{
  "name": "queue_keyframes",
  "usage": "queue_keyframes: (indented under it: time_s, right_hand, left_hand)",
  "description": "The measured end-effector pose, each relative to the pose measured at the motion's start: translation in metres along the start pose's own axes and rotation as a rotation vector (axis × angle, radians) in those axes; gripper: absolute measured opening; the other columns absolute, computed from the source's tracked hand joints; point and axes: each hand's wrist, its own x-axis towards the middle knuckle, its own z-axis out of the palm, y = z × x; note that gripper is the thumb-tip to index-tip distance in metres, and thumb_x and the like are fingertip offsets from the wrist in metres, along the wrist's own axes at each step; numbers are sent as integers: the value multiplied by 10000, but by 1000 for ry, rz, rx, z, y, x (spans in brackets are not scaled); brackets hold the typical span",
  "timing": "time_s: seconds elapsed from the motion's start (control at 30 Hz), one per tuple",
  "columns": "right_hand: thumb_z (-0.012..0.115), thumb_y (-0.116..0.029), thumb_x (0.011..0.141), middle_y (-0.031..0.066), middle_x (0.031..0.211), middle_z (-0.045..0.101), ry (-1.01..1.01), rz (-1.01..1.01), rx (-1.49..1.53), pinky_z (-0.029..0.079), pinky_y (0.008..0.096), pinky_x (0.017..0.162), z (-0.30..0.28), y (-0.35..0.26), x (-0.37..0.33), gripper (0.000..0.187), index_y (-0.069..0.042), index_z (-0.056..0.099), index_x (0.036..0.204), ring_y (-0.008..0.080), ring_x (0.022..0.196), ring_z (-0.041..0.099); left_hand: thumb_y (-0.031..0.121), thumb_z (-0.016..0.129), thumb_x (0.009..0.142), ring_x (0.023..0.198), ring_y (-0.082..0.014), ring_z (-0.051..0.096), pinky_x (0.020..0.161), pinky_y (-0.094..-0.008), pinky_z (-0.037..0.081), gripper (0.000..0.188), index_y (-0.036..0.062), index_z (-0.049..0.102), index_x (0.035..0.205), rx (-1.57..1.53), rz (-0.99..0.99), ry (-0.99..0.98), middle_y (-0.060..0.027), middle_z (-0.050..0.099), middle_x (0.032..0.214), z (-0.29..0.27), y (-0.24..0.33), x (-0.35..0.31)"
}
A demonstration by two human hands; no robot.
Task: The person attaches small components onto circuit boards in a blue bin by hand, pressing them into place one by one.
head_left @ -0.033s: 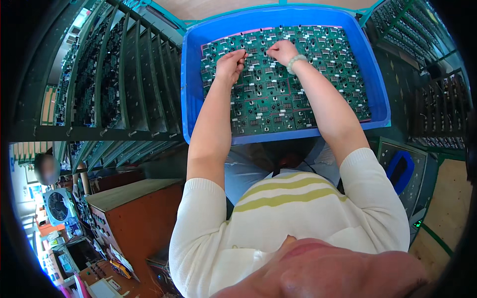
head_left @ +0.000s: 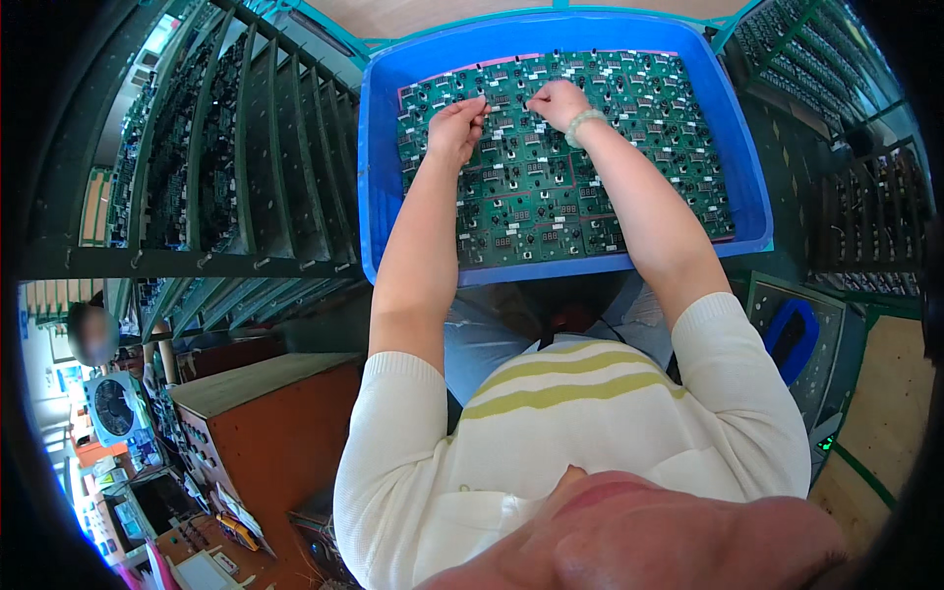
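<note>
A large blue plastic tub (head_left: 751,177) lies in front of me with green circuit boards (head_left: 536,187) laid flat side by side in it. They carry small digit displays, white connectors and black parts. Over the far left part of the boards is my left hand (head_left: 458,128), thumb and fingers pinched together. A little to its right, my right hand (head_left: 560,104) makes a similar pinch low over the boards. Anything between either set of fingertips is too small to make out. A pale green bead bracelet (head_left: 587,122) circles my right wrist.
Dark slotted racks (head_left: 251,147) stand left of the tub, some slots filled with boards. More loaded racks (head_left: 870,221) are on the right. An orange-brown cabinet (head_left: 285,433) and a fan (head_left: 115,405) sit lower left, near another person (head_left: 93,332). A blue handle (head_left: 793,340) shows right.
</note>
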Motion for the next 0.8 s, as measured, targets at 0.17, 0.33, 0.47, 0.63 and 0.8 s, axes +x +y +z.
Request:
queue_keyframes:
  time_s: [0.17,0.33,0.47,0.63,0.8]
  right_hand:
    - [613,-252,730,133,819,616,-16,-35,-344,466,388,719,9,-4,-3,178,-85,660,772,292,769,586]
    - [603,-240,731,126,822,618,-54,-76,-390,467,381,720,8,-8,-3,164,-93,661,774,288,782,587]
    - [601,-202,708,116,791,623,-65,-125,-341,474,368,693,6,1,0,139,-106,665,784,270,739,595]
    - [570,-180,700,122,809,622,-97,-130,-306,472,369,724,4,1,-2,147,-102,664,781,281,765,592]
    - [566,-162,705,113,826,622,-50,-128,-315,472,371,725,8,8,2,144,-104,659,798,272,783,591]
  left_hand:
    - [213,724,671,504,-65,478,417,-209,363,236,11,627,744,823,495,235,-13,573,616,1,-10,-1]
    - [320,685,648,611,-219,595,575,-326,468,220,142,680,778,1277,470,329,-72,621,663,3,-21,-1]
    - [320,667,665,697,-246,608,615,-360,483,188,162,676,767,1294,394,299,-73,632,739,8,-21,-6]
    - [307,657,679,705,-250,605,627,-365,480,180,156,671,776,1290,445,294,-80,631,742,0,-26,1]
    - [294,650,686,721,-253,601,643,-365,476,169,149,667,771,1267,476,303,-89,627,738,2,-24,2]
